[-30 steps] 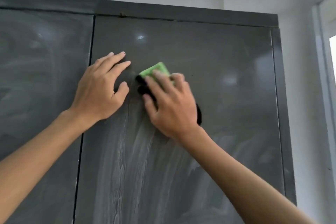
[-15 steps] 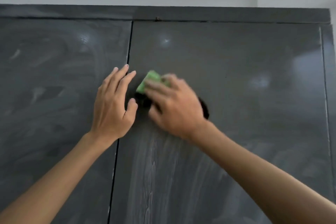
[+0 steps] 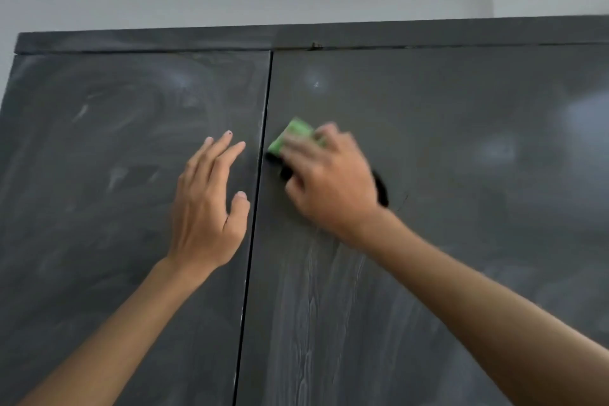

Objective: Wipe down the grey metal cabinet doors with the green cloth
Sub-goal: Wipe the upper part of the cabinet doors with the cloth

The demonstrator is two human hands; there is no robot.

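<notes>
View from the head camera, upper part of the grey cabinet. My left hand lies flat with its fingers straight and spread on the left door, holding nothing. A second ago it lay on the right door, and it has since crossed the seam between the two doors. My right hand is blurred by motion. Its fingers bend over the green cloth and hold it pressed to the right door; the blur hides how the thumb grips. The cloth sits high on the right door and has travelled left, so its near edge is now just beside the seam, where earlier it was well apart from it. A dark shape shows from under the right hand, and I cannot tell whether it belongs to the cloth or to the door. Pale wet streaks run down the right door below the hand. I judge that the stroke has reached the right door's inner edge, that the left hand has cleared out of its way while steadying the other door, and that the top strip of the right door under the top rail is not yet wiped.
</notes>
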